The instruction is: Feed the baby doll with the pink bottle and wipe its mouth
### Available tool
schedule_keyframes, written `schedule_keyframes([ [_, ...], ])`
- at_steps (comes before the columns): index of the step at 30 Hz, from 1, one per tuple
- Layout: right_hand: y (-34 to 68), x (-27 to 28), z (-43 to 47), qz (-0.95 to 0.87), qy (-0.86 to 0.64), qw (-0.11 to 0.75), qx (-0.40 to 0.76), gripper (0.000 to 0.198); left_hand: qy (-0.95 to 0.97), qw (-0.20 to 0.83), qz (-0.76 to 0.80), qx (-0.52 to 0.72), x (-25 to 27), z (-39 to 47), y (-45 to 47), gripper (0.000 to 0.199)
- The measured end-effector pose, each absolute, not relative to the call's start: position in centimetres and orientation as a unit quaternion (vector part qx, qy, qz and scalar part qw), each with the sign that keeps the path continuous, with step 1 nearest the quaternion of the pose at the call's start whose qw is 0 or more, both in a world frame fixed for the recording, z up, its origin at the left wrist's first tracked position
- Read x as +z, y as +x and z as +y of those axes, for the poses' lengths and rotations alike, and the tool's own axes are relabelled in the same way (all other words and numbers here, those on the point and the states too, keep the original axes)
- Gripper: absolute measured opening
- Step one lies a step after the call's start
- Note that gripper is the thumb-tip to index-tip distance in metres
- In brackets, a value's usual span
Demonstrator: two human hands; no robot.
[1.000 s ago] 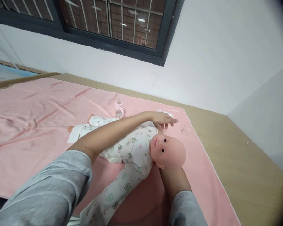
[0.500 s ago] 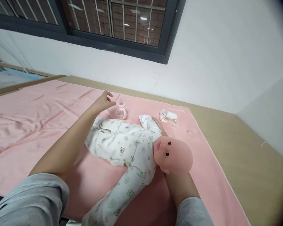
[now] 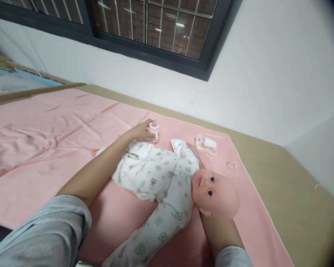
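Observation:
A baby doll (image 3: 167,178) in a white bear-print suit lies on its back, its bare head (image 3: 218,193) toward the right. Beyond its legs, my left hand (image 3: 144,131) is closed around a small pink-topped baby bottle (image 3: 154,129), which is upright with a clear teat and pink handles. Passing beneath the doll's neck, my right forearm supports its head. My right hand (image 3: 194,150) shows past the far shoulder, holding the doll by its far arm; its fingers are partly hidden by the sleeve.
A pink blanket (image 3: 72,122) covers much of the tan surface (image 3: 278,174). Near its far right corner lie a clear packet with a white item (image 3: 207,144) and a small transparent piece (image 3: 232,165). A white wall and barred window (image 3: 156,29) stand behind.
My left hand has moved right and down to the baby bottle and closed on it. My right arm stays under the doll; the whole view has shifted slightly.

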State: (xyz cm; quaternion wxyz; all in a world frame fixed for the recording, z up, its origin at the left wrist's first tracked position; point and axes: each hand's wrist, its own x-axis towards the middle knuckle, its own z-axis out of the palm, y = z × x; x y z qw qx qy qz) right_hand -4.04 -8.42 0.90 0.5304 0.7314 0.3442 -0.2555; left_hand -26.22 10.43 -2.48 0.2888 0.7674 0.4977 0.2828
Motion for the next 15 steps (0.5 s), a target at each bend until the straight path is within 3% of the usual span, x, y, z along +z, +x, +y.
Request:
schedule_keyframes([
  [4,-4.1,0.7,-8.4,0.326,0.711,0.572,-0.248,0.042,0.759,0.257,0.519,0.296,-2.6,10.2,-25.9,0.059],
  [9,-4.2,0.5,-8.4,0.311,0.692,0.607,-0.237,0.02,0.742,0.262,0.523,0.328,-3.1,10.6,-26.1,0.06],
  [15,-4.8,1.6,-8.8,0.363,0.723,0.518,-0.277,0.028,0.704,0.318,0.494,0.399,-2.1,10.3,-26.1,0.073],
])
